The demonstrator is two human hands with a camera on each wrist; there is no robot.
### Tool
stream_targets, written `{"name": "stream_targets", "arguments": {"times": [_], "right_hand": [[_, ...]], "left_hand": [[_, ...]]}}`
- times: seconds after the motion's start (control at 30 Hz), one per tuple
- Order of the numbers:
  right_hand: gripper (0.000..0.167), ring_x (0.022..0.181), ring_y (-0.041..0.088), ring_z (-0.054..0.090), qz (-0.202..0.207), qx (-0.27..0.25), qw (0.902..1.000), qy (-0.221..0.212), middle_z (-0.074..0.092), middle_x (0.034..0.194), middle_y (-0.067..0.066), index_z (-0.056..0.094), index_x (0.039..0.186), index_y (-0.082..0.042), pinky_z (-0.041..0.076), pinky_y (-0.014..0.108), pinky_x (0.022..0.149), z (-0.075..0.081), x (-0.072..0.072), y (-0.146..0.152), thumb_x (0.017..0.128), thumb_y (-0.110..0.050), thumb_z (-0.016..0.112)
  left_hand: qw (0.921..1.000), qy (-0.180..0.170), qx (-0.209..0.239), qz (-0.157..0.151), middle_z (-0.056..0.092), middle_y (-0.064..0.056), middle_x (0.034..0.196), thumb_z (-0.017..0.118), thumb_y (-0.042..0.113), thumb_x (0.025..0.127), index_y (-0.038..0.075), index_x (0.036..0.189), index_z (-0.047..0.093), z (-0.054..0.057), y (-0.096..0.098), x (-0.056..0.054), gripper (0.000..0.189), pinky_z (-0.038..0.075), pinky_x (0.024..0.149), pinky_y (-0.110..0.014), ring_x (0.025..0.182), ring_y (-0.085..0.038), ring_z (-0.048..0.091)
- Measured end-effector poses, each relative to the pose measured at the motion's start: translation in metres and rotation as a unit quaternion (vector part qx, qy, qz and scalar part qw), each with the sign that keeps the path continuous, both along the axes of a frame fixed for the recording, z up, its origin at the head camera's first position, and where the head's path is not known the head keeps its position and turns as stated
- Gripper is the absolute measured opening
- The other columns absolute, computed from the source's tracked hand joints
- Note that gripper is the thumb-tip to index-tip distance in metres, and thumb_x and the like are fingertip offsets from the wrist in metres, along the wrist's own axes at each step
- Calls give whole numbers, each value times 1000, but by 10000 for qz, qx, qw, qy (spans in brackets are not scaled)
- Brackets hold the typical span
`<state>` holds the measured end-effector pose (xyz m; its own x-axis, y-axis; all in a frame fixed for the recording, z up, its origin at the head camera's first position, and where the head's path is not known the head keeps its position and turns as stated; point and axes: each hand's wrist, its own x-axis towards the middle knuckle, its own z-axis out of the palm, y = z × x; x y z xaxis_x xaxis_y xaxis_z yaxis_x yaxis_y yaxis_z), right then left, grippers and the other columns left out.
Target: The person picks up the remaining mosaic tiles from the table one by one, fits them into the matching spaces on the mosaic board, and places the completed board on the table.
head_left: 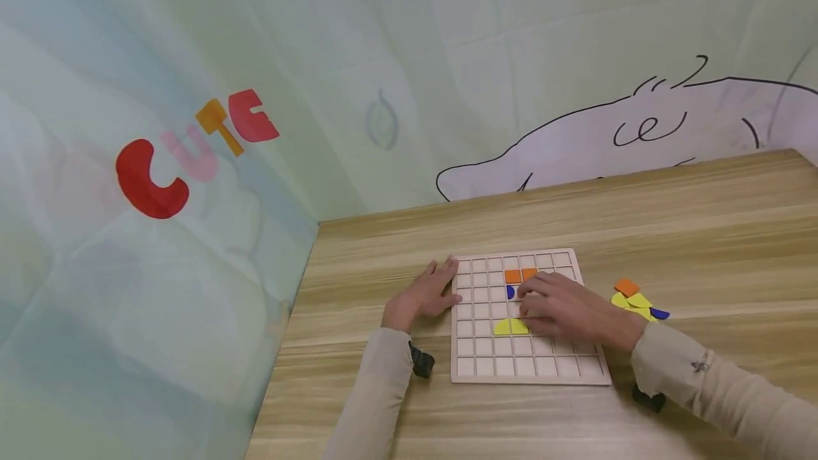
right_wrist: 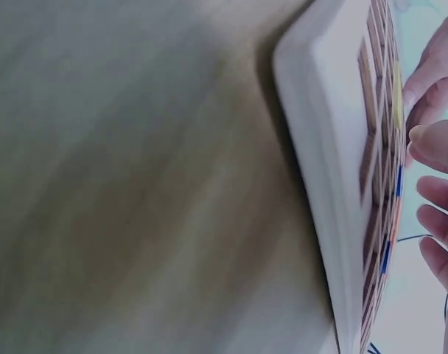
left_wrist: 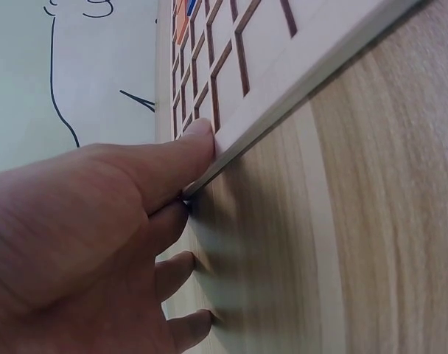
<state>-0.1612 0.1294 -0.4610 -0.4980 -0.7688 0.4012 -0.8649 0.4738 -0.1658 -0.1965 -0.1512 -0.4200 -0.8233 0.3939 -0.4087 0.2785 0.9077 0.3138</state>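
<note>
A pale wooden grid board (head_left: 530, 380) lies flat on the wood-grain table (head_left: 358, 261). The left hand (head_left: 424, 294) is at the left side of the board. Its thumb rests on the board's edge, and its other fingers spread out loosely beside it. It is not squeezing anything.

The right hand (head_left: 569, 306) is over the middle of the board, a bit to the right. Its fingers bend softly and the thumb stays apart from them. I see no piece in its grasp, but I cannot tell if a fingertip touches one.

Near the top of the board sit two orange squares (head_left: 513, 276). Under them on the board is a blue half circle (head_left: 510, 292). Lower down, past the middle of the board, two yellow quarter circles (head_left: 503, 327) sit side by side. To the right of the board is a small pile: an orange square tile (head_left: 627, 287), some yellow pieces (head_left: 639, 300) and a blue piece (head_left: 660, 314).

A fingertip or the side of the right hand could bump a piece out of its box on the board. If the left thumb lifts, a push could make the board slide. The right sleeve could brush the pile.
</note>
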Motion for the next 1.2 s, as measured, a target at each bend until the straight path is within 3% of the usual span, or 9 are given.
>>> {"name": "stream_targets", "arguments": {"times": [0.17, 0.43, 0.63, 0.93, 1.2], "right_hand": [[12, 102, 18, 59, -168, -88, 9996, 190, 65, 108, 1, 69, 89, -19, 50, 40, 89, 6, -2, 7, 81, -22, 76], [14, 99, 18, 59, -335, -173, 9992, 154, 65, 106, 2, 69, 88, -18, 52, 38, 83, 14, -7, 24, 78, -16, 79], [18, 99, 20, 60, -717, -28, 9974, 23, 64, 108, 4, 70, 92, -17, 53, 39, 83, 18, -8, 41, 77, -17, 79], [22, 90, 19, 59, -708, -428, 9961, 311, 64, 100, 6, 68, 89, -13, 52, 39, 77, 21, -11, 65, 71, -8, 80], [22, 90, 16, 58, -1002, -367, 9942, 160, 64, 99, 3, 71, 91, -13, 52, 38, 76, 17, -7, 84, 72, -10, 80]], "left_hand": [[10000, -38, 14, 33, 4, 0, 162, 47, 34, 100, 15, 155, 10, -1, 0, -1, 68, 11, 121, -44, 149, -29, 0], [10000, -37, 34, 22, 3, 0, 162, 46, 34, 101, 15, 155, 10, -1, 0, -2, 68, 10, 121, -44, 149, -29, 0], [10000, -35, 40, 15, 3, 0, 162, 46, 33, 101, 15, 155, 10, 0, 0, -3, 68, 10, 121, -44, 149, -29, 0], [9999, -126, 68, 21, 4, 0, 162, 47, 33, 101, 14, 155, 10, 3, 0, -4, 68, 10, 121, -44, 149, -29, 1], [9998, -179, 52, 32, 4, 0, 162, 47, 34, 100, 15, 155, 10, 6, 0, -5, 69, 12, 121, -44, 149, -29, 1]]}}
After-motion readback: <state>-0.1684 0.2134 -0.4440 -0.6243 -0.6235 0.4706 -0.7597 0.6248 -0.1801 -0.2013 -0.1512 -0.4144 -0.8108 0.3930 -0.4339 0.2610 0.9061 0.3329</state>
